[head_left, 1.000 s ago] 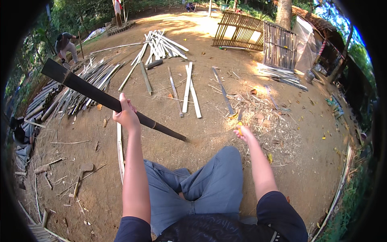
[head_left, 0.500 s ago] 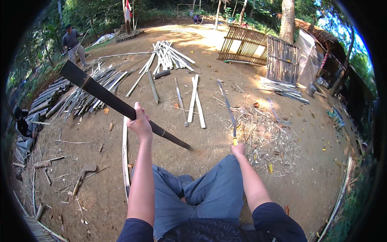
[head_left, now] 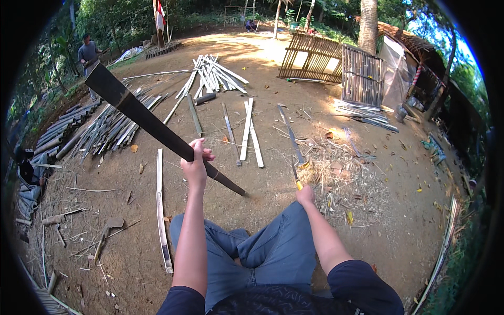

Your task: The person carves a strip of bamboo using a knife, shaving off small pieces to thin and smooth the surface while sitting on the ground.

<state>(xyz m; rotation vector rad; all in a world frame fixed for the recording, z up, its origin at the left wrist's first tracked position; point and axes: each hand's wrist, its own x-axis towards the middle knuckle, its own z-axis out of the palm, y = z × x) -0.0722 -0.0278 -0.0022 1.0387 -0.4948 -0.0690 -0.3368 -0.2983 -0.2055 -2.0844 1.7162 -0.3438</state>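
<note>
My left hand (head_left: 194, 170) is closed round the lower half of a long, dark strip of split bamboo (head_left: 136, 113). The strip slants from a wide upper end at the left down to a narrow end close to the ground in front of my knees. My right hand (head_left: 305, 196) is closed on the yellow handle of a knife (head_left: 295, 170), beside my right knee, its narrow dark blade pointing away from me. Just beyond it, a longer machete (head_left: 290, 131) lies on the soil. Pale bamboo slats (head_left: 251, 134) rest on the ground ahead.
Shavings (head_left: 341, 170) litter the ground at right. A pile of dark bamboo strips (head_left: 113, 123) and a heap of pale slats (head_left: 218, 73) lie farther off. A hatchet-like tool (head_left: 109, 233) is at left. Bamboo panels (head_left: 362, 73) stand at far right. Another person (head_left: 89, 55) stands at far left.
My left hand's fingers have loosened and spread somewhat round the bamboo, which has shifted slightly. My right hand has moved a little left, and the knife now shows apart from the machete.
</note>
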